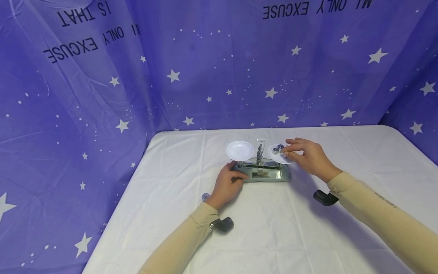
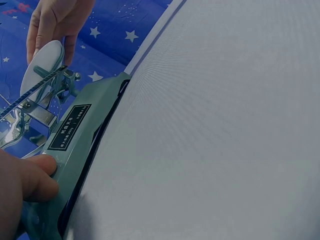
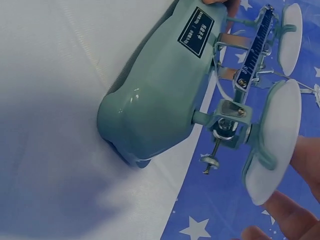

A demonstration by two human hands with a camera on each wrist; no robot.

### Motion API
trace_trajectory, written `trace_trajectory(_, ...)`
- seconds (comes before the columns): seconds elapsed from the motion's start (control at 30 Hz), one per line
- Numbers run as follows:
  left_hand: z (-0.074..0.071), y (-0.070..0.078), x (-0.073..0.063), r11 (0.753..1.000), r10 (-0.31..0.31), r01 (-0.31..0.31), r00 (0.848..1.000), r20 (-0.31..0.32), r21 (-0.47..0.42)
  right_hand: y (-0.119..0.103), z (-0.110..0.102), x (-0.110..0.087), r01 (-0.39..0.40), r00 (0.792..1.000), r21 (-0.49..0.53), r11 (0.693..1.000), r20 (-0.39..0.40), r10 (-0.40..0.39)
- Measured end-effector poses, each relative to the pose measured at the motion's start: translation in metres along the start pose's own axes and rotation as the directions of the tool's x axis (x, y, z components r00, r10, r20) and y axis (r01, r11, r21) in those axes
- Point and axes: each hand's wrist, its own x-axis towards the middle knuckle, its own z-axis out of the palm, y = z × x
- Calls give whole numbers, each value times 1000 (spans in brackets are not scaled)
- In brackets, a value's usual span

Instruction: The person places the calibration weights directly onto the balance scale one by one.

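Observation:
A grey-green balance scale (image 1: 261, 175) stands on the white table, a dark label on its front. My left hand (image 1: 228, 182) grips the left end of its base, thumb and finger along the front edge. The left white pan (image 1: 240, 151) holds nothing. Several metal weights (image 1: 275, 150) stand on the right white pan (image 1: 276, 159). Over that pan, my right hand (image 1: 309, 156) pinches one of the weights with its fingertips. In the right wrist view, the pan (image 3: 280, 145) hides those fingertips, and the fingers (image 3: 290, 212) show beyond its rim.
A small metal weight (image 1: 205, 196) lies on the white tablecloth (image 1: 273, 236) beside my left wrist. Black wrist-camera mounts (image 1: 325, 198) hang at both sleeves. A purple star-printed curtain (image 1: 219, 76) rises behind the table and along its sides.

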Motion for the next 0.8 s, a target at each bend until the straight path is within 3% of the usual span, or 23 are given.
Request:
trace_trajectory(0.3, 0, -1, 0, 1000, 4, -4, 1000, -5, -4, 3, 0, 1, -21, 1000, 9, 1000, 5, 21)
trace_trajectory(0.8, 1, 0, 0, 1000, 1, -1, 1000, -5, 18, 10, -4, -1, 7, 997, 32, 999, -73, -5)
